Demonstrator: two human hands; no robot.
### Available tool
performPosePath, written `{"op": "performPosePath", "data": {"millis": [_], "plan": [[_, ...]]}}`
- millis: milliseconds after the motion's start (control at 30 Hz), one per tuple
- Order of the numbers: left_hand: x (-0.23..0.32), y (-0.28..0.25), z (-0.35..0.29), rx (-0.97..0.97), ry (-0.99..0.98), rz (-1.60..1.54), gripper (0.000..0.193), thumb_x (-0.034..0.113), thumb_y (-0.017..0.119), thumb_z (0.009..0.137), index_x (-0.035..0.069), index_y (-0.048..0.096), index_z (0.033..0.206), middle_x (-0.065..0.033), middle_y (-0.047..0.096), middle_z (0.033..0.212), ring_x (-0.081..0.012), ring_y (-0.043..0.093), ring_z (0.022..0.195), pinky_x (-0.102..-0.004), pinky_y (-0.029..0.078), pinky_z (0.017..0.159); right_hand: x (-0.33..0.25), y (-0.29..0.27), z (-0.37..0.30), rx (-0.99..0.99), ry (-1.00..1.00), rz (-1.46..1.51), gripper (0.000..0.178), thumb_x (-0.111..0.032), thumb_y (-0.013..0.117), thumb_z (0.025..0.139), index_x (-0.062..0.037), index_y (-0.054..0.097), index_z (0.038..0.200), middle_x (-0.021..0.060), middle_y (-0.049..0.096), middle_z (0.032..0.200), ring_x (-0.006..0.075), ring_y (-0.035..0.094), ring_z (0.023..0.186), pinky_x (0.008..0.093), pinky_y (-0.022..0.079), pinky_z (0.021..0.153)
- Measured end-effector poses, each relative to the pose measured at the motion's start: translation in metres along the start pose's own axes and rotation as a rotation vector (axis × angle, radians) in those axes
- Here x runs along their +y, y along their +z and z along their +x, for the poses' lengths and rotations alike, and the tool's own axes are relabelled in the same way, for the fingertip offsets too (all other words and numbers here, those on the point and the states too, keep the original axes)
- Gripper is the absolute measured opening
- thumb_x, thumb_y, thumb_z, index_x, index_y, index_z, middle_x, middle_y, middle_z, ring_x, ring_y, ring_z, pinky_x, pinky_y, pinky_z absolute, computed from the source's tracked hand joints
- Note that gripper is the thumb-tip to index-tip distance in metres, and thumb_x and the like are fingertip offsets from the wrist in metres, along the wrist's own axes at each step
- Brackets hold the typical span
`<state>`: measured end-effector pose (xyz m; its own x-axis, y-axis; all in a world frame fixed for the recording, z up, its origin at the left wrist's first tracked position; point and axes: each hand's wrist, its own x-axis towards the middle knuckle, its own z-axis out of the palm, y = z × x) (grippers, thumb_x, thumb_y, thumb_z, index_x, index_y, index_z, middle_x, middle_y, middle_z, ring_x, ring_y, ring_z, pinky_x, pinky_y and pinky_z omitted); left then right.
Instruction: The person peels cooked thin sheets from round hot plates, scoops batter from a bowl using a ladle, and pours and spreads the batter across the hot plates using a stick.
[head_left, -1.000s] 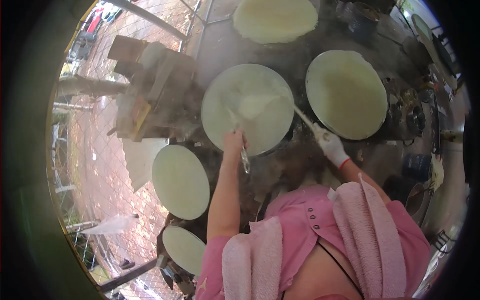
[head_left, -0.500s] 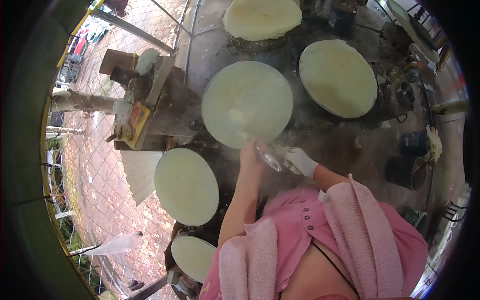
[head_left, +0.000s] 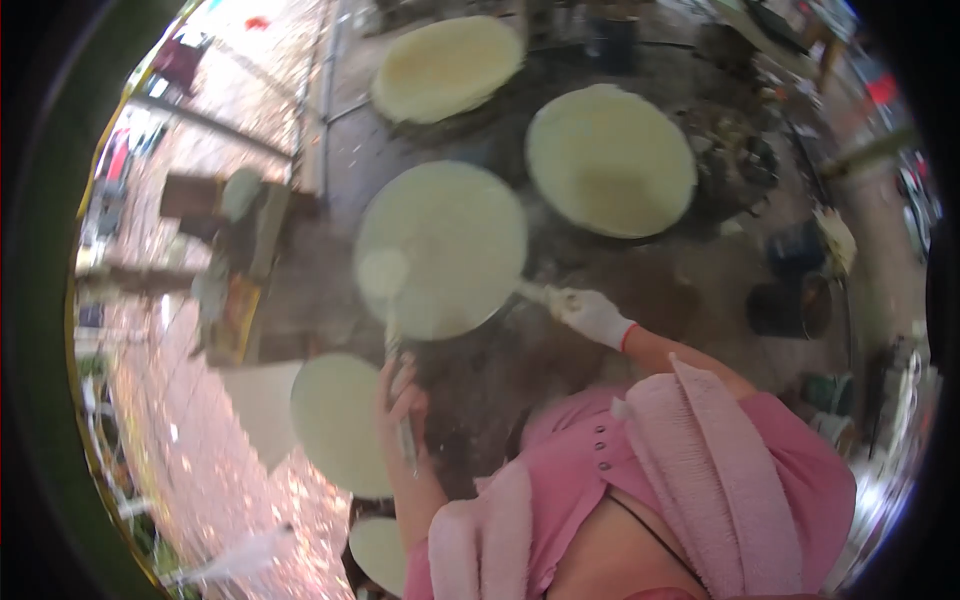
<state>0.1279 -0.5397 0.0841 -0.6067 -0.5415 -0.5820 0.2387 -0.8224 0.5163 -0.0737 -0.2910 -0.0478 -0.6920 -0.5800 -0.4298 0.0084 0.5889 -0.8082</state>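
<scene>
A wide round griddle [head_left: 455, 225] covered with a thin, pale green-yellow sheet of batter lies in front of me. My left hand [head_left: 402, 392], bare, is closed around a long-handled ladle-like tool [head_left: 385, 272]. Its round, pale head is over the batter's left part; whether it touches is blurred. A narrow shiny metal piece [head_left: 408, 440] sticks out below the left fingers; I cannot tell if it belongs to the same tool. At the griddle's right edge my right hand [head_left: 598, 318], in a white glove, grips a short pale stick-like thing [head_left: 538, 291].
More batter-covered rounds surround me: one far [head_left: 450, 65], one at the right [head_left: 610, 160], others at the near left [head_left: 340, 425]. A wooden stand [head_left: 265, 230] is at the left beside a wire fence. Dark buckets [head_left: 790, 307] stand at the right.
My left hand has swung left and nearer to me, away from my right hand, bringing the tool's round head over the batter. My right hand stays near the griddle's edge. The view has shifted.
</scene>
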Motion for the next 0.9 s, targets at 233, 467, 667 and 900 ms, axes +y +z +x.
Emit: {"op": "performPosePath", "data": {"millis": [233,467,667,900], "plan": [[-0.031,0.033,-0.005,-0.418,-0.29,-0.47,0.034,0.021,0.032,0.099,-0.01,0.04,0.112,-0.0016,0.045,0.067,-0.0015,0.039,0.037,-0.0189,0.024,0.036,0.049,-0.135,-0.011,0.014,-0.231,0.062,0.028,-0.027,0.062,0.082,-0.0097,0.064,0.103,0.0075,0.066,0.101,0.0166,0.062,0.096,0.0282,0.045,0.083],[-0.084,0.09,-0.035,-0.225,-0.012,-0.454,0.035,0.023,0.029,0.099,-0.01,0.036,0.11,-0.0026,0.045,0.067,-0.0047,0.041,0.034,-0.0192,0.024,0.038,0.035,-0.315,0.102,0.246,-0.177,-0.576,0.044,-0.032,0.072,0.068,-0.0115,0.06,0.106,0.0085,0.067,0.082,0.0288,0.064,0.078,0.036,0.049,0.071],[-0.12,0.135,-0.077,-0.13,0.078,-0.594,0.034,0.022,0.03,0.097,-0.01,0.035,0.108,-0.0044,0.044,0.065,-0.006,0.04,0.034,-0.0178,0.025,0.032,0.024,-0.375,0.234,0.296,-0.43,-0.516,0.067,-0.023,0.07,0.067,-0.0184,0.047,0.13,0.0112,0.063,0.104,0.0265,0.06,0.093,0.0355,0.048,0.079],[-0.143,0.159,-0.101,-0.047,0.176,-0.607,0.034,0.022,0.03,0.097,-0.011,0.035,0.105,-0.0072,0.044,0.065,-0.0075,0.041,0.033,-0.0168,0.025,0.028,0.059,-0.362,0.303,0.023,-0.518,-0.249,0.07,-0.015,0.066,0.07,-0.0198,0.04,0.135,0.0079,0.06,0.115,0.0262,0.058,0.102,0.034,0.046,0.086]]}}
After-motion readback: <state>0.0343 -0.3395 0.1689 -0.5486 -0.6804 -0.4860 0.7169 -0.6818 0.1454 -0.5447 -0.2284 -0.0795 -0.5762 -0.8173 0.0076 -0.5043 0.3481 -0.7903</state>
